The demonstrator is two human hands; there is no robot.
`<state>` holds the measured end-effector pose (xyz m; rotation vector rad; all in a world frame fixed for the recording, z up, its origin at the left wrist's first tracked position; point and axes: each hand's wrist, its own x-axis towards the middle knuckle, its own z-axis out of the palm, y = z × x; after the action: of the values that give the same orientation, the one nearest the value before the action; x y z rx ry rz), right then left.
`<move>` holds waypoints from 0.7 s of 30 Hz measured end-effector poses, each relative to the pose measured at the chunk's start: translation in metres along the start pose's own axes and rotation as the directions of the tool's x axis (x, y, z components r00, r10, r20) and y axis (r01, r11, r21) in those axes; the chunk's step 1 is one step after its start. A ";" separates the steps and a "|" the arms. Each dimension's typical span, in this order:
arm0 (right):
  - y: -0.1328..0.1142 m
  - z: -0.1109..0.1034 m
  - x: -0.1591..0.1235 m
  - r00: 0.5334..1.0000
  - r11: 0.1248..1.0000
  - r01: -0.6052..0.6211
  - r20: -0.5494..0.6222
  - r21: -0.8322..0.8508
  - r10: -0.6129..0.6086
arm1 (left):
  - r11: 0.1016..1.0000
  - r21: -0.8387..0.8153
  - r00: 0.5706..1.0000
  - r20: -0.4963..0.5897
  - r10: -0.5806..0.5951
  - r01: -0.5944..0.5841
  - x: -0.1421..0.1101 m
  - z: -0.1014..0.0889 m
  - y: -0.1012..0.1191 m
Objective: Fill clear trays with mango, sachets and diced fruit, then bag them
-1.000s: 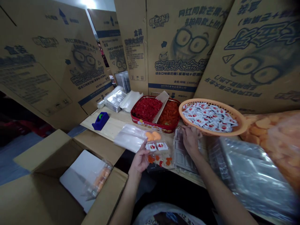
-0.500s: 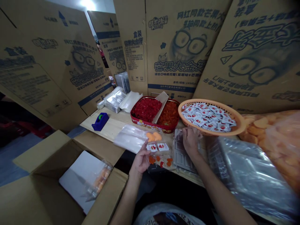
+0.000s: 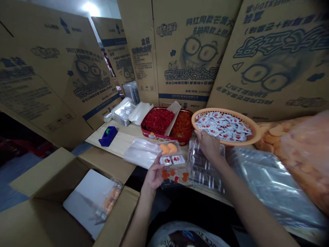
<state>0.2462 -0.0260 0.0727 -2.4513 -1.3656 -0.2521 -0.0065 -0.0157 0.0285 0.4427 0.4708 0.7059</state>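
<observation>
My left hand (image 3: 154,175) holds the near left edge of a clear compartment tray (image 3: 172,161) on the wooden table (image 3: 120,140). That tray carries orange slices, two small red-and-white sachets and red and orange candy pieces. My right hand (image 3: 209,145) rests, fingers bent, on a stack of empty clear trays (image 3: 203,168) just in front of the orange basket (image 3: 253,132) full of sachets. Whether it grips a tray, I cannot make out.
A red tin (image 3: 167,122) of red and orange candy stands behind the tray. Clear bags (image 3: 140,152), a blue tape dispenser (image 3: 108,136) and more trays (image 3: 125,112) lie left. An open carton (image 3: 64,202) sits lower left, and a bag of orange pieces (image 3: 298,147) right. Large printed cartons (image 3: 195,51) wall the table.
My right hand has slid a little away from me, toward the basket's rim. The camera has tilted slightly. My left hand stays on the filled tray.
</observation>
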 end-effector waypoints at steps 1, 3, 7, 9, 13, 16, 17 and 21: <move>-0.002 -0.002 0.001 1.000 1.000 0.012 0.024 -0.022 -0.012 | 1.000 -0.001 1.000 0.023 -0.006 0.006 -0.002 0.004 0.000; -0.004 -0.004 0.001 0.996 0.999 0.023 0.081 -0.046 -0.020 | 1.000 0.002 0.998 0.066 -0.016 0.016 -0.005 0.011 0.001; -0.007 0.001 0.000 0.983 1.000 -0.004 0.185 0.029 -0.001 | 0.998 0.040 0.991 0.119 -0.056 0.052 -0.009 0.022 -0.004; -0.010 0.005 0.000 0.974 0.991 -0.023 0.225 0.131 -0.007 | 0.996 0.047 0.986 0.139 -0.088 0.082 -0.009 0.026 -0.009; -0.015 0.009 0.000 0.958 0.955 -0.039 0.284 0.293 -0.048 | 0.994 0.023 0.980 0.166 -0.112 0.110 -0.010 0.032 -0.017; -0.016 0.013 0.003 0.954 0.935 -0.034 0.290 0.353 -0.075 | 0.993 0.017 0.980 0.161 -0.121 0.119 -0.010 0.032 -0.018; -0.016 0.014 0.004 0.953 0.926 -0.032 0.290 0.377 -0.085 | 0.992 0.025 0.978 0.163 -0.129 0.127 -0.011 0.032 -0.018; -0.018 0.022 0.008 0.953 0.883 -0.034 0.280 0.469 -0.112 | 0.984 0.074 0.969 0.176 -0.172 0.161 -0.010 0.031 -0.017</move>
<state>0.2350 -0.0026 0.0581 -2.1033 -1.3928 0.4204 0.0121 -0.0412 0.0470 0.5116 0.3524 0.4848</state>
